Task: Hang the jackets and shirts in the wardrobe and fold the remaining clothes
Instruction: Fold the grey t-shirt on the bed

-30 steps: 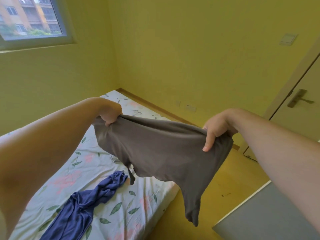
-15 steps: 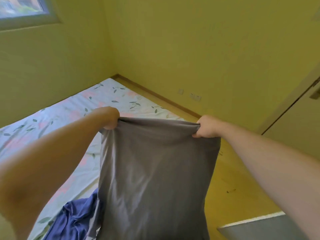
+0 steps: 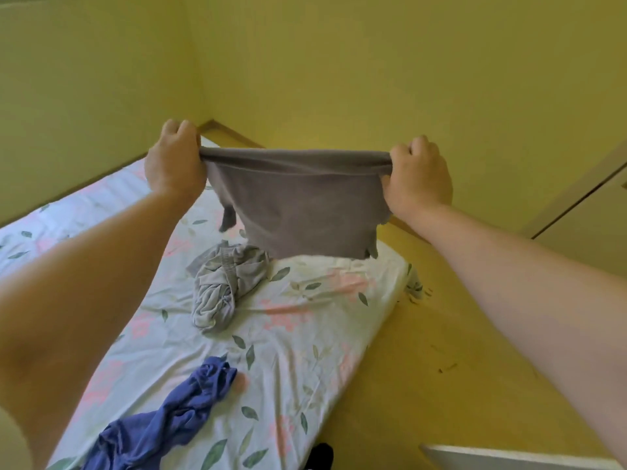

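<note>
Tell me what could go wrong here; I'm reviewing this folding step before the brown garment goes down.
Lowered straight down, the brown garment, gripped by left hand and right hand, could land on the crumpled grey garment beneath and fold lumpy. Its right corner hangs near the bed edge and might slide off.

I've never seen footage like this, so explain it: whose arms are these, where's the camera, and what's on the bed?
No machine here: the bare arms belong to a person wearing a wide-angle camera on the head, looking forward and down. The left hand and right hand each grip one end of the upper edge of a grey-brown garment, holding it stretched in the air above a bed with a flowered sheet. On the sheet lie a crumpled light grey garment and, nearer, a crumpled blue garment.
</note>
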Demonstrator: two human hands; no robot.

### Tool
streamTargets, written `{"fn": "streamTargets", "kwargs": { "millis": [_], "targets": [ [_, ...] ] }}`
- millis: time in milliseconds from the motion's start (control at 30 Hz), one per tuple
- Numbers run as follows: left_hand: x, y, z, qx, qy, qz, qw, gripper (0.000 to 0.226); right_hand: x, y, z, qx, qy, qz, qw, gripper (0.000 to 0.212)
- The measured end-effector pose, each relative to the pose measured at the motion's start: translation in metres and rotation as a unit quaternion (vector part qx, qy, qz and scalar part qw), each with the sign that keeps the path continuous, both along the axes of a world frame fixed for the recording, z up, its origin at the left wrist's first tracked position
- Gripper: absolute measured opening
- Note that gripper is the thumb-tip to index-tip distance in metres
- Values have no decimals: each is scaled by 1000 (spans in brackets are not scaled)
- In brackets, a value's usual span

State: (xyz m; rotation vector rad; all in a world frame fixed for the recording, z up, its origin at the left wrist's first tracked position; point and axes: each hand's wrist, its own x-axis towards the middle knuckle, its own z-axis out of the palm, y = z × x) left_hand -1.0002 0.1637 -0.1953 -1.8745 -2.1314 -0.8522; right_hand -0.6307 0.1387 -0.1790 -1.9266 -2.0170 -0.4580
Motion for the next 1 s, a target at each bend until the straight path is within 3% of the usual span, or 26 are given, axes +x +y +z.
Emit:
{"fn": "streamTargets", "kwargs": {
  "millis": [167, 300, 367, 467, 567, 667, 767, 933, 1000],
  "targets": [
    [-21, -21, -69, -23, 93, -80, 992, 25, -3, -7, -52, -74, -10, 81, 994, 23],
    [-30, -45, -151, -152, 170, -138, 964, 29, -9, -22, -137, -231, -53, 88, 968, 15],
    [-31, -56, -199, -212, 179, -184, 943, 31, -13, -29, -190, -289, -98, 74, 949, 22],
    [-33, -78, -274, -304, 213, -235, 898, 29, -20, -45, -273, -383, -218, 87, 894, 33],
    [-34, -101, -339, -368, 260, -266, 852, 31, -23, -70, -346, -431, -331, 172, 821, 36],
    [-32, -123, -393, -349, 334, -339, 807, 36, -28, -95, -398, -466, -408, 232, 750, 30],
    [-35, -145, -431, -366, 372, -398, 755, 28, -35, -114, -424, -529, -388, 237, 717, 20],
    [-43, -167, -461, -476, 421, -421, 647, 37, -26, -138, -448, -598, -280, 196, 725, 32],
    [-44, -172, -461, -511, 419, -420, 622, 37, -25, -145, -449, -608, -269, 204, 719, 29]
  ]
}}
